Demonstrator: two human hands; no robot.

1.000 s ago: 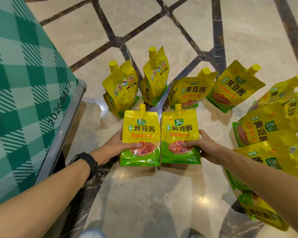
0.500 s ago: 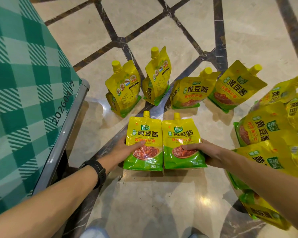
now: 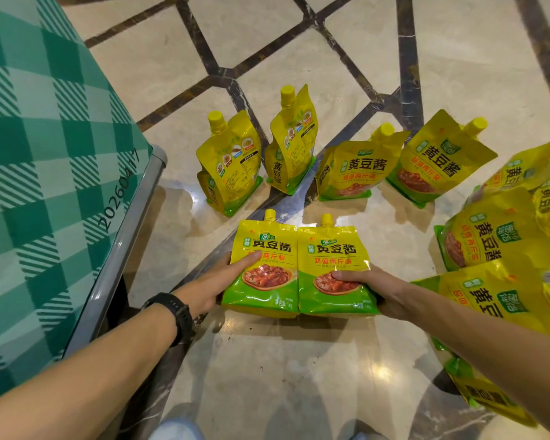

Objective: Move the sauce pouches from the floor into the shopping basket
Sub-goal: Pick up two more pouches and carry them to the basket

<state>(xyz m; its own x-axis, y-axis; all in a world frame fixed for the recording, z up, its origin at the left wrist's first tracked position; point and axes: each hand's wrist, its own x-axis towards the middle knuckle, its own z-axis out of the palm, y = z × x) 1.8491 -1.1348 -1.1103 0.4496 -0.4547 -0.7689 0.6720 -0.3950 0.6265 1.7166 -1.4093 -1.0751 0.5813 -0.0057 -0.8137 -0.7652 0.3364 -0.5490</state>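
Both held pouches have slid lower in the frame and closed up on each other since the earlier picture, their inner edges now touching, and the two arms have drawn back with them.

The left hand (image 3: 215, 282) grips the left pouch (image 3: 262, 265) at its outer edge, thumb laid flat across the printed front and the other fingers hidden behind. The right hand (image 3: 373, 289) grips the right pouch (image 3: 332, 273) the same way from the other side, its thumb lying across the picture of sauce. Both pouches stand spout-up at centre frame, faces toward the camera. Whether their bases rest on the floor (image 3: 267, 376) or hang just clear of it cannot be told.

The task looks barely begun. Four standing pouches (image 3: 350, 168) wait in a row just above the held pair, and a heap of pouches (image 3: 489, 242) lies along the right edge, some tipped over on one another. No pouch is seen inside anything. The green checked cloth (image 3: 45, 169) with its metal rail (image 3: 121, 242), filling the left of the frame, may belong to the shopping basket, but no opening is in view. By that judgement these two pouches are the load in hand, and all the rest remain to be carried. A black watch (image 3: 172, 312) sits on the left wrist.
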